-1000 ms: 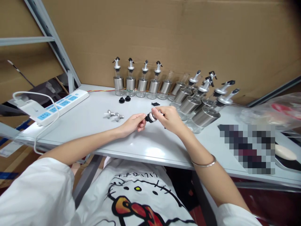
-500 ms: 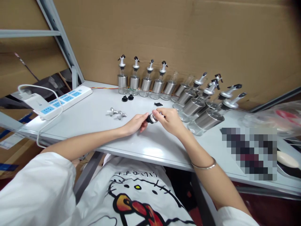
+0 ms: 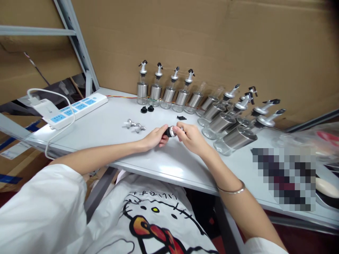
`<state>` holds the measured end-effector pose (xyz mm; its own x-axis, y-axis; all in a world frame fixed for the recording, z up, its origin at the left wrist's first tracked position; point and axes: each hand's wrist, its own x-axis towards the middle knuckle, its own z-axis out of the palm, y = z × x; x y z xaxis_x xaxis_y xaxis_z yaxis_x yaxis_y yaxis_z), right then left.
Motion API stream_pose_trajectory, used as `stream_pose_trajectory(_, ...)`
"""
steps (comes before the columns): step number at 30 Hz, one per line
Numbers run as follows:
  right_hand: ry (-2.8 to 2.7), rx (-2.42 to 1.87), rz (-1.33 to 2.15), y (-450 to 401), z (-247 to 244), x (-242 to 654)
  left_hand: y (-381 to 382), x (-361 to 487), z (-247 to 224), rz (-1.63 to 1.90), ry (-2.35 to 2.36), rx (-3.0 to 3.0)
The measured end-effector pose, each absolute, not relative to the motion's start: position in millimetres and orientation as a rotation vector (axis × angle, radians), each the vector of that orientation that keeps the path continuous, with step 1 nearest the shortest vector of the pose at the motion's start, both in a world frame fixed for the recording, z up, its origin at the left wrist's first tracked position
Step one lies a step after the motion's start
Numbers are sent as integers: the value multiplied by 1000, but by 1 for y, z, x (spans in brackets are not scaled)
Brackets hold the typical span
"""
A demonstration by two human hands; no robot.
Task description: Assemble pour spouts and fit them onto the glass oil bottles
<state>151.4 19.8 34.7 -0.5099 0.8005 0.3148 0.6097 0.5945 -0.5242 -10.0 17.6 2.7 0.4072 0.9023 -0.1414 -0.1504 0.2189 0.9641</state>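
1 pourer (image 3: 171, 131) partly hidden by right hand (image 3: 192, 138), pixelated patch (image 3: 284, 181) (contents unreadable), plastic bag (image 3: 324, 138) cut off at right

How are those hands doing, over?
Left grip and right grip both closed on pourer top. Black end left, silver end right. Loose silver spouts aside, not blocking.

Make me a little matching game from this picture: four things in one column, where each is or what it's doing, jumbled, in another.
1. Left hand and right hand
2. Bangle
3. Power strip
4. Black stoppers

A. On the table, in front of the bottles
B. Holding one spout
C. At the table's left end
D. Around the right arm

Pairs: 1-B, 2-D, 3-C, 4-A
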Motion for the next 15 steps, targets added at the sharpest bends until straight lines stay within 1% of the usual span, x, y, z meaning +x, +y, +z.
stream_pose_trajectory(6, -2399, -1155, 564, 18, 34, 151, 24, -11, 2, 887, 878, 957)
stream_pose_trajectory(9, -2432, -1128, 587, 17, 38, 154, 20, -12, 3, 881, 890, 1055)
stream_pose_trajectory(15, -2528, -1006, 821, 19, 53, 168, 10, -12, 1, 794, 847, 1333)
